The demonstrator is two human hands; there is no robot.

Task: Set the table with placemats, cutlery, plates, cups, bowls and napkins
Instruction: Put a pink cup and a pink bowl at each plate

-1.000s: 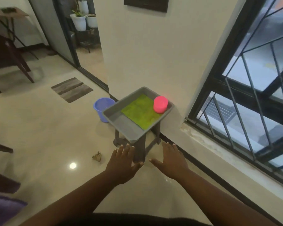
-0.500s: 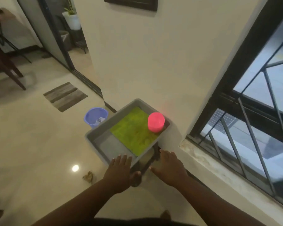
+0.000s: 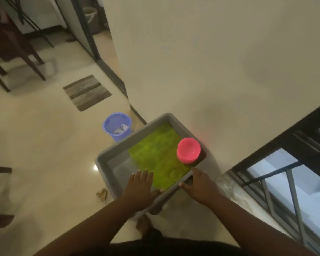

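A person is reaching into a grey tub (image 3: pixel 107 159) on a stool; left hand (image 3: pixel 139 183) is hovering flat-fingered over the green placemat (image 3: pixel 157 157), right hand (image 3: pixel 201 183) is spreading at the near rim; pink bowl (image 3: pixel 188 150) sitting on the mat's far corner; fetching supplies, likely needing a grip next.

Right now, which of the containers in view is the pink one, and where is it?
The bowl, in the far right corner of the grey tray on the green mat. The bin on the floor is blue.
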